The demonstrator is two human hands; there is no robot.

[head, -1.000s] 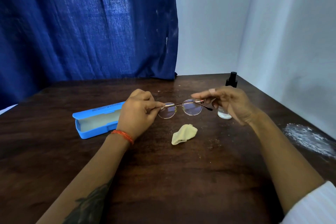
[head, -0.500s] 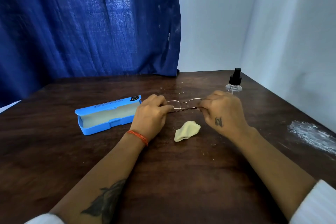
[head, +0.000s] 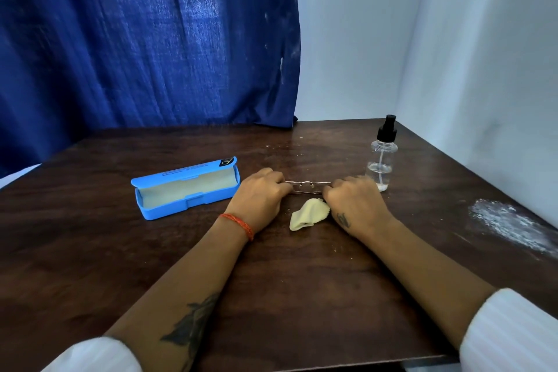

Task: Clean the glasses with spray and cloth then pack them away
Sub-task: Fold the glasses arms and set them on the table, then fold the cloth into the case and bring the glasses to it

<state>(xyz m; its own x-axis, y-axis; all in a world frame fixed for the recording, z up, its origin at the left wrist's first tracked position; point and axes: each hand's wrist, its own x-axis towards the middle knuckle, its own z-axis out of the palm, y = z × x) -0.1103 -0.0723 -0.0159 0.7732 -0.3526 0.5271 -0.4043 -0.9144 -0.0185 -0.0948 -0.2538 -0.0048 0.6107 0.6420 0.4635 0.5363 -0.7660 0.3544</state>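
Worktop point(head: 302, 296) dark wood; blue case point(head: 187, 190) lies open, lid print unreadable; spray bottle point(head: 381, 157) unlabelled; cloth point(head: 308, 214) crumpled; glasses point(head: 308, 187) low over worktop, pinched endwise by left hand point(head: 259, 193) and right hand point(head: 353, 199).

A dark wooden table point(head: 302, 296) bears an open blue glasses case point(head: 187, 190) at left, a crumpled pale cloth point(head: 306, 214) mid-table, a clear spray bottle point(head: 381, 157) far right, and a white powdery smear point(head: 510, 225) at the right edge.
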